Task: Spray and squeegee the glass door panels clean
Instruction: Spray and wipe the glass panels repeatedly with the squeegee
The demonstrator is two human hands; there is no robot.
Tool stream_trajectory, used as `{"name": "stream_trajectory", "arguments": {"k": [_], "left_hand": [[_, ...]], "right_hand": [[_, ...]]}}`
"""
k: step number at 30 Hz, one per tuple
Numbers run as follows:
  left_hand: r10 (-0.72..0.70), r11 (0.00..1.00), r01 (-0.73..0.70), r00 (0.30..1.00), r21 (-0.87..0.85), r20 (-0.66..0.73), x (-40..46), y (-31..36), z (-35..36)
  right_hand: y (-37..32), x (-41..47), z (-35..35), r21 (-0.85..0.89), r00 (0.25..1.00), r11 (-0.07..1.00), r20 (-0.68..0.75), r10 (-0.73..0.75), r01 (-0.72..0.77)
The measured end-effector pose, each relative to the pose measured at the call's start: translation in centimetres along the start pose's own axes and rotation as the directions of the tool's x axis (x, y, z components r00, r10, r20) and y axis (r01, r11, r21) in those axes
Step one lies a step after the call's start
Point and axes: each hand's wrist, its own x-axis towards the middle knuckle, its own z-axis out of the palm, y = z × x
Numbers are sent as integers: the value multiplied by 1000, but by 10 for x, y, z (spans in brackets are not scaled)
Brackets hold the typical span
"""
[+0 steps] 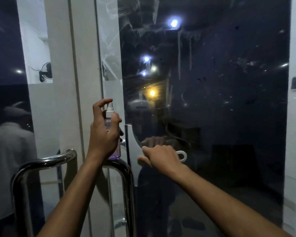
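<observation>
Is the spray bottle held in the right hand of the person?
No, the left hand grips the purple spray bottle, while the right hand holds the white squeegee against the glass.

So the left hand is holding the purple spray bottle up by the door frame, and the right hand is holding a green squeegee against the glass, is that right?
Nearly. The head view shows the left hand holding the purple spray bottle, but the squeegee that the right hand holds against the glass is white, not green.

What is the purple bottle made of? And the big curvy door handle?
The spray bottle looks like clear purple-tinted plastic, since light shows through it, with a white plastic nozzle. The door handle looks like polished metal, probably steel: it is shiny and mirrors the lights.
</observation>
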Motion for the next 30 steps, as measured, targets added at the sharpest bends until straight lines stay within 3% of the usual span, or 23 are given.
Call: {"name": "stream_trajectory", "arguments": {"k": [8, 13, 16, 18, 21, 26, 30], "left_hand": [[-31, 999, 30, 1000, -34, -6, -1, -3, 4], [-29, 998, 28, 999, -58, -16, -6, 9, 6], [-28, 993, 24, 999, -113, -38, -17, 19, -1], [-55, 986, 47, 997, -162, -46, -34, 23, -9], [-97, 975, 84, 994, -207, -55, -69, 21, -21], [-158, 981, 150, 985, -121, -62, -111, 12, -28], [-148, 985, 144, 988, -95, -33, -127, 10, -20]], "right_hand": [[47, -37, -1, -25, 993, 993, -19, 113, -113], [-18, -17, 39, 311, 987, 937, 17, 162, -159], [-27, -31, 88, 556, 952, 789, 14, 307, -263], [-26, -62, 125, 735, 896, 584, 71, 438, -344], [-33, -103, 164, 836, 787, 352, 142, 600, -420], [-53, -76, 146, 954, 718, 196, 29, 695, -229], [-47, -47, 127, 955, 729, 216, 0, 684, -203]]}}
